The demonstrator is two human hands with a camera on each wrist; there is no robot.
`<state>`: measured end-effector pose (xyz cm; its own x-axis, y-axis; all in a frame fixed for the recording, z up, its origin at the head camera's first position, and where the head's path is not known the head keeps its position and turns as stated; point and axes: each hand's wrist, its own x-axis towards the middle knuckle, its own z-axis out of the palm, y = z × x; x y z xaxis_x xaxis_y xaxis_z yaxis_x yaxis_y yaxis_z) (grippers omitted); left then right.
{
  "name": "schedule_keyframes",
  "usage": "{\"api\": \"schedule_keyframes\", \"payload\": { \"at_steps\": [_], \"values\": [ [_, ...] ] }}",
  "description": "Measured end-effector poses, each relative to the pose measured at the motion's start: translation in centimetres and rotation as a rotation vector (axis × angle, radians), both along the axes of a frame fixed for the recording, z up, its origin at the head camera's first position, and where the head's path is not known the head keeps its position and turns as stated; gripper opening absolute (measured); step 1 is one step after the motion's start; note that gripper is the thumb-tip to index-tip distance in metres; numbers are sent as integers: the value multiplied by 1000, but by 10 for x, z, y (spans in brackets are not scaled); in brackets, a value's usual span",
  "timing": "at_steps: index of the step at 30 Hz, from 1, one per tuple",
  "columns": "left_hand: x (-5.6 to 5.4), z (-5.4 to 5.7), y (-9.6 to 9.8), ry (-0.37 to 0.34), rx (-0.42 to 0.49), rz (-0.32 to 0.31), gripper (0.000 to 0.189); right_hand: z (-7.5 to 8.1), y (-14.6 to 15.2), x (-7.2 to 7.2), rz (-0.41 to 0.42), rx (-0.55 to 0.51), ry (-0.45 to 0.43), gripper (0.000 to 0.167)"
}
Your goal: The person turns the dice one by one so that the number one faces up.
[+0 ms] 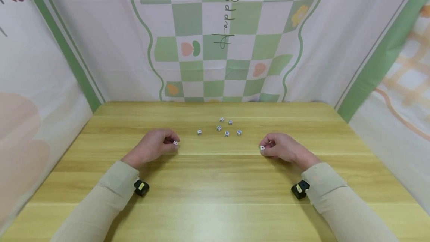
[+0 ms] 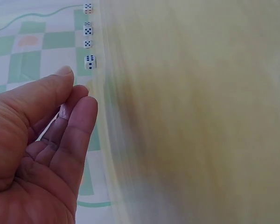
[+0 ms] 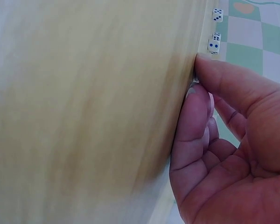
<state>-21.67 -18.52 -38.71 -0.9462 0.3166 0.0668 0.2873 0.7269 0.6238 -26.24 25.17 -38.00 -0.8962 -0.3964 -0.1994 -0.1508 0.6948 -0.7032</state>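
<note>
At the left of the table, my left hand (image 1: 156, 145) pinches a small white die (image 1: 175, 143) between thumb and fingertips. In the left wrist view, the thumb and fingers of that hand (image 2: 51, 126) hide this die. On the right side, my right hand (image 1: 280, 146) pinches another white die (image 1: 262, 148) at its fingertips. The right wrist view shows the hand (image 3: 224, 126) low at the tabletop, its die mostly covered. Between the hands and farther back lie several white dice with blue pips, among them one die (image 1: 199, 132) nearest the left hand and one (image 1: 239, 132) nearest the right.
A wooden table (image 1: 215, 189) spans the space, its far edge against a green-and-white checked curtain (image 1: 215, 21). Printed cloth hangs at both sides. Black wrist devices (image 1: 142, 188) sit at the sleeve cuffs. More loose dice (image 1: 219, 128) form a loose group at the table's middle.
</note>
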Motion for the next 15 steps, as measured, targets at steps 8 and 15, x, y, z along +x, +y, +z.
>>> {"api": "schedule_keyframes", "payload": {
  "at_steps": [8, 15],
  "values": [
    [1, 2, 1, -30, 22, 29, 15, 0, 0, 0, 3, -2, -2, 16],
    [2, 1, 1, -31, 67, 19, 13, 1, 0, 1, -4, -1, -7, 17]
  ]
}}
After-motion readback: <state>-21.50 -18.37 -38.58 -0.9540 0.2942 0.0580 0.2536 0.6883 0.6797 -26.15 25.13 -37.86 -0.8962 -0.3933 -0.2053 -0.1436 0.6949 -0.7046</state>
